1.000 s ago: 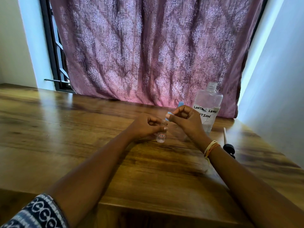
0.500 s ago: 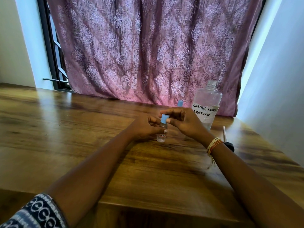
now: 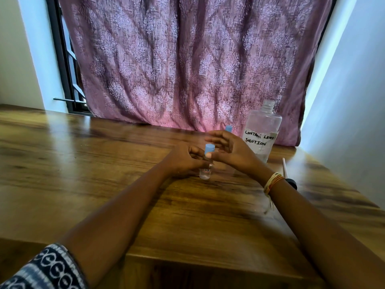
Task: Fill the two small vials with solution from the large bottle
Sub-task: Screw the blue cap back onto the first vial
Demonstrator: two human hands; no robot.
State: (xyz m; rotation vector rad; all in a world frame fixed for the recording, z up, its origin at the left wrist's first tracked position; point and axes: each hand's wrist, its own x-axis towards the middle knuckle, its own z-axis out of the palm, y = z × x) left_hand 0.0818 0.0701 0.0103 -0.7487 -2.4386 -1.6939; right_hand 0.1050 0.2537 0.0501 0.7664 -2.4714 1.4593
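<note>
A small clear vial (image 3: 205,173) with a blue cap (image 3: 209,148) stands upright on the wooden table (image 3: 104,184). My left hand (image 3: 183,160) grips it from the left, fingers curled round its body. My right hand (image 3: 231,150) hovers just right of the cap with its fingers spread and relaxed, the thumb tip close to the vial's neck. Behind my right hand, only the blue cap of a second vial (image 3: 228,128) shows. The large clear bottle (image 3: 263,130), labelled contact lens solution, stands uncapped at the right.
A thin dropper with a black bulb (image 3: 288,178) lies on the table by my right wrist. A purple curtain (image 3: 187,59) hangs along the table's far edge. A pale wall closes the right side.
My right hand brought the blue cap onto the vial, pinched it there, and has now spread its fingers off it. My left hand has kept its grip on the vial.
</note>
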